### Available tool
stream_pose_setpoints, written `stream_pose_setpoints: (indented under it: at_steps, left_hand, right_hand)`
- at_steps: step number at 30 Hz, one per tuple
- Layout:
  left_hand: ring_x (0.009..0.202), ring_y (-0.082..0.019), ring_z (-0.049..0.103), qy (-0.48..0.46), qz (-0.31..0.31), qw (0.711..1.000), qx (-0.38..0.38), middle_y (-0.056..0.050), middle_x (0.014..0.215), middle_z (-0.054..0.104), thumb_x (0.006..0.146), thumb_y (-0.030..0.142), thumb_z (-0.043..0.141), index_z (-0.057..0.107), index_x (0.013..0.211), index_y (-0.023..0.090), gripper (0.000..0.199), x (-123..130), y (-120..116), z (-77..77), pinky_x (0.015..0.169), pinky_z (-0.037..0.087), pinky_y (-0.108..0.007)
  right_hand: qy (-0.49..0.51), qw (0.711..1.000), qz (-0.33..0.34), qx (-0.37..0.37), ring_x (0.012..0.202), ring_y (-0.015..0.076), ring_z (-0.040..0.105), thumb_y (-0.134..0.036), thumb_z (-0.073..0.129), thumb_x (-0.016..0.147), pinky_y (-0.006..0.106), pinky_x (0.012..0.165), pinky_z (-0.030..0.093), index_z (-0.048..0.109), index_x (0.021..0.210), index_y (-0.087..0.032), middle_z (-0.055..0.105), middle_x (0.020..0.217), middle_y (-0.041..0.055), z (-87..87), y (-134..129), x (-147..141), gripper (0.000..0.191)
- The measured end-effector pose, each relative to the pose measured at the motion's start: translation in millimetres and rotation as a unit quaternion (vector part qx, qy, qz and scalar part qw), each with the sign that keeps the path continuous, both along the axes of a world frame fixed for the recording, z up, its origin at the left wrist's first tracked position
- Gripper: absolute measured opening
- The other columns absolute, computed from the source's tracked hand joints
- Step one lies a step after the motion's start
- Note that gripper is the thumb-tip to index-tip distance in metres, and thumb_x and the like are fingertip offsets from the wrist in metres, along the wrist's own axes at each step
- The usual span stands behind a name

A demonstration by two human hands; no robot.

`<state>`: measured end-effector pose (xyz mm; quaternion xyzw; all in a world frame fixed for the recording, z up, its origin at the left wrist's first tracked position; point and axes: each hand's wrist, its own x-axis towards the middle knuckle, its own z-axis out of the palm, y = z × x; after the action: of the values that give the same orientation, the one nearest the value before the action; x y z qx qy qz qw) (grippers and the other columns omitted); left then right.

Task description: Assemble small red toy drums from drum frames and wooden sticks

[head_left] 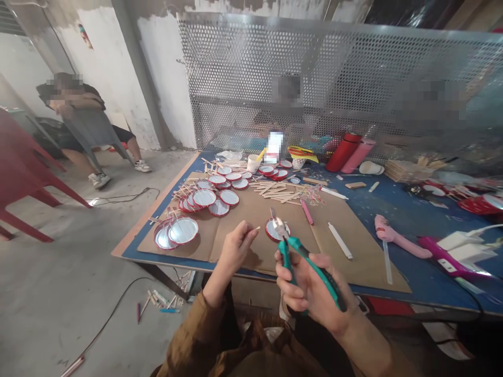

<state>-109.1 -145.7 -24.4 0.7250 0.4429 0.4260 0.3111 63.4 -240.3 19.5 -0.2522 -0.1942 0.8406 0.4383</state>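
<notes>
My right hand (314,288) is wrapped round the teal-and-black handles of a pair of pliers (293,248), whose jaws point away from me over the cardboard. Between thumb and fingertips, my left hand (236,246) pinches a small pale piece of wood (258,228), only its tip showing. Just behind the jaws lies a round red-rimmed lid (271,230) with a shiny face, partly hidden by the tool. A pile of flat wooden sticks (275,191) lies farther back. Several similar lids (204,198) with sticks attached are heaped to the left.
Cardboard (243,256) covers part of the blue table (353,209). To the right are a white pen-like tube (340,241), a pink glue gun (401,238) and a purple power strip (448,262). A perforated metal screen (243,78) stands behind. A person (78,104) sits at far left.
</notes>
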Motion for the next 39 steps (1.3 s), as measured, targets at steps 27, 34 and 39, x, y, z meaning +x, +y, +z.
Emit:
stream_pose_setpoints:
  at_steps: [27, 34, 39]
  left_hand:
    - [0.093, -0.021, 0.060, 0.393, 0.198, 0.897, 0.032, -0.011, 0.101, 0.061, 0.092, 0.024, 0.038, 0.059, 0.103, 0.019, 0.024, 50, 51, 11.4, 0.076, 0.043, -0.030]
    - [0.102, -0.021, 0.054, 0.217, 0.181, 0.951, 0.125, -0.012, 0.111, 0.053, 0.082, 0.009, 0.047, 0.056, 0.114, 0.016, 0.034, 40, 61, -5.5, 0.088, 0.043, -0.033]
    - [0.096, -0.020, 0.055, 0.164, 0.208, 0.956, 0.122, -0.008, 0.100, 0.059, 0.083, 0.012, 0.049, 0.061, 0.099, 0.018, 0.021, 41, 66, -2.7, 0.086, 0.042, -0.033]
  right_hand:
    - [-0.795, 0.505, -0.158, 0.298, 0.076, 0.0194, 0.058, -0.043, 0.056, 0.077, 0.026, 0.059, 0.035, 0.055, 0.102, -0.020, 0.061, 0.089, 0.0050, -1.0, 104, 63, 0.034]
    - [-0.849, 0.390, -0.172, 0.313, 0.093, 0.0261, 0.059, -0.043, 0.059, 0.078, 0.030, 0.066, 0.039, 0.051, 0.114, -0.018, 0.063, 0.108, 0.0119, -2.3, 97, 61, 0.045]
    - [-0.841, 0.323, -0.174, 0.397, 0.099, 0.0277, 0.055, -0.040, 0.059, 0.078, 0.033, 0.075, 0.040, 0.051, 0.118, -0.016, 0.061, 0.110, 0.0135, -11.5, 96, 60, 0.048]
